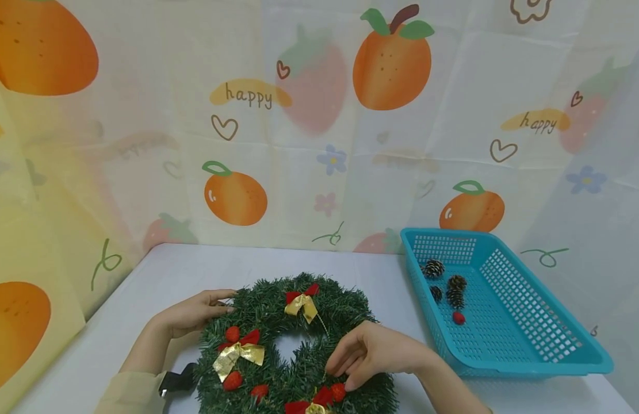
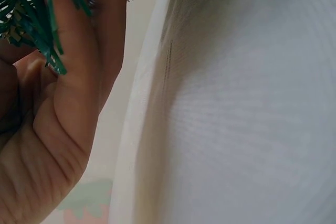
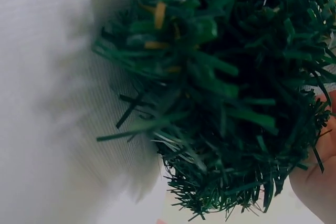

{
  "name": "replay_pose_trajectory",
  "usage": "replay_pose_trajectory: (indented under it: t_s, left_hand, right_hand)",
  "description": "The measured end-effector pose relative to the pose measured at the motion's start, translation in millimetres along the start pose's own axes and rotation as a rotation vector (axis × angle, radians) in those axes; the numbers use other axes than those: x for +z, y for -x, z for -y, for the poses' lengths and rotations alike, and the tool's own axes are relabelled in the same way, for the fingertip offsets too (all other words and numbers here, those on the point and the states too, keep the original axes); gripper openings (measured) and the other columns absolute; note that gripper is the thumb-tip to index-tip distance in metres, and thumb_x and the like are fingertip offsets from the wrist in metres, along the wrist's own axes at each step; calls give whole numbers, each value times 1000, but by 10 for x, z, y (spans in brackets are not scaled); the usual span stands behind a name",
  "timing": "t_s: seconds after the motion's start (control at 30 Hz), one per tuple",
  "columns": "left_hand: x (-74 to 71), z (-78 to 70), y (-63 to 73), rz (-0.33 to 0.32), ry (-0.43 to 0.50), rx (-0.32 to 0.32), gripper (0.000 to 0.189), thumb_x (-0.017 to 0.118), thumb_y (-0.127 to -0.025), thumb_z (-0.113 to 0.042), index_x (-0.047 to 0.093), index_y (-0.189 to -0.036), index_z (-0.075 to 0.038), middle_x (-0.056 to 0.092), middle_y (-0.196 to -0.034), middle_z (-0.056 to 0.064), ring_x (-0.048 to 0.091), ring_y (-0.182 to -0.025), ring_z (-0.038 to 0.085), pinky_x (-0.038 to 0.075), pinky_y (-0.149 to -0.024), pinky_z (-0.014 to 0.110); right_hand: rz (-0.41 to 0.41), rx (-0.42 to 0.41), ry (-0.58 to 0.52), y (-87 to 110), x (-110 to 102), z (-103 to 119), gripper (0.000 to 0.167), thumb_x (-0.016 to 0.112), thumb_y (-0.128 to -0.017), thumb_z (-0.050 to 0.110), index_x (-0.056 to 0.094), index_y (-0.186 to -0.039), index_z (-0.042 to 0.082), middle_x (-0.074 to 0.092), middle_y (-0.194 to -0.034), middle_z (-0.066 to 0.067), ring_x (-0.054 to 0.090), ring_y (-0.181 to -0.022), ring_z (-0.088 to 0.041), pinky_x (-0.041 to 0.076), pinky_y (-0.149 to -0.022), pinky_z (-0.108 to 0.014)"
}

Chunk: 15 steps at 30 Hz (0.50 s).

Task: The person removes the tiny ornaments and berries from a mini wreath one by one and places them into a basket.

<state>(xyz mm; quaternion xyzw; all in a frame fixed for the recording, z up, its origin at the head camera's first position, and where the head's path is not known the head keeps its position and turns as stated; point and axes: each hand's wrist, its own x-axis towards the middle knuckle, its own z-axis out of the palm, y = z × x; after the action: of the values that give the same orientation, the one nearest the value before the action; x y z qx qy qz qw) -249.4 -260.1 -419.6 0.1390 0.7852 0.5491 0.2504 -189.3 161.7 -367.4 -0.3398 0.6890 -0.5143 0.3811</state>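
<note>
A green tinsel wreath (image 1: 350, 305) lies on the white table, trimmed with several red-and-gold bows, such as the upper bow (image 1: 301, 305) and the left bow (image 1: 239, 352). Among them sit red textured berries, one of them a lower-left berry (image 1: 233, 380). My left hand (image 1: 195, 312) grips the wreath's upper-left edge; in the left wrist view its bent fingers (image 2: 79, 77) come up against the green tips. Over the lower-right part, my right hand (image 1: 373, 353) has curled fingers and thumb at a red berry (image 1: 338, 392) beside the lowest bow (image 1: 315, 405). Its fingertips are partly hidden by the wreath in the right wrist view.
A turquoise plastic basket (image 1: 526, 368) stands to the right, holding several pine cones (image 1: 456, 293) and a small red berry (image 1: 458, 318). A black strap (image 1: 178, 380) sits at the left wrist. Behind the table (image 1: 195, 261) hangs a fruit-printed cloth (image 1: 309, 190).
</note>
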Motion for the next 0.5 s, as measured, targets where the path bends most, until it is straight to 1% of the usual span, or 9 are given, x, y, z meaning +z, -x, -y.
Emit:
replay_pose_trajectory:
  t_s: [0.1, 0.17, 0.2, 0.3, 0.4, 0.5]
  left_hand:
    - [-6, 9, 2, -2, 8, -7, 71, 53, -103, -26, 16, -157, 2, 17, -155, 43, 17, -50, 8, 31, -50, 18]
    - [-8, 9, 6, -3, 10, -7, 71, 53, -103, -26, 16, -157, 2, 16, -155, 44, 17, -50, 8, 30, -49, 19]
    - [-9, 10, 7, -3, 10, -8, 71, 53, -103, -26, 16, -157, 2, 16, -155, 44, 17, -50, 8, 30, -49, 19]
    - [-9, 5, 9, -3, 11, -7, 72, 53, -103, -27, 16, -157, 3, 17, -154, 44, 16, -49, 8, 30, -49, 19]
    - [-5, -7, 9, 0, 10, -6, 72, 53, -103, -27, 16, -157, 3, 18, -154, 44, 15, -49, 9, 29, -49, 19]
    - [-1, -22, 6, 5, 6, -4, 73, 53, -103, -28, 15, -157, 3, 17, -154, 44, 12, -51, 10, 29, -50, 19]
  right_hand:
    - [3, -14, 12, -12, 14, -10, 36, 72, -85, 0, 67, -120, -7, 65, -122, -34, 66, -113, -44, 58, -89, -32]
    - [-1, -20, 21, -16, 25, -10, 36, 73, -84, 1, 68, -119, -7, 65, -120, -34, 67, -111, -41, 58, -89, -32]
    - [-2, -21, 24, -18, 30, -9, 36, 74, -84, 1, 68, -119, -7, 66, -120, -34, 68, -110, -39, 58, -89, -32]
    - [-17, -20, 45, -18, 49, 3, 35, 76, -82, 1, 70, -116, -4, 68, -118, -31, 72, -105, -25, 59, -86, -28]
    - [-38, -14, 73, -11, 69, 19, 32, 77, -81, 2, 73, -113, -1, 70, -116, -26, 72, -98, -12, 58, -84, -24]
    - [-59, -14, 107, -5, 91, 36, 30, 78, -80, 3, 74, -110, 1, 72, -113, -23, 72, -94, -8, 58, -82, -23]
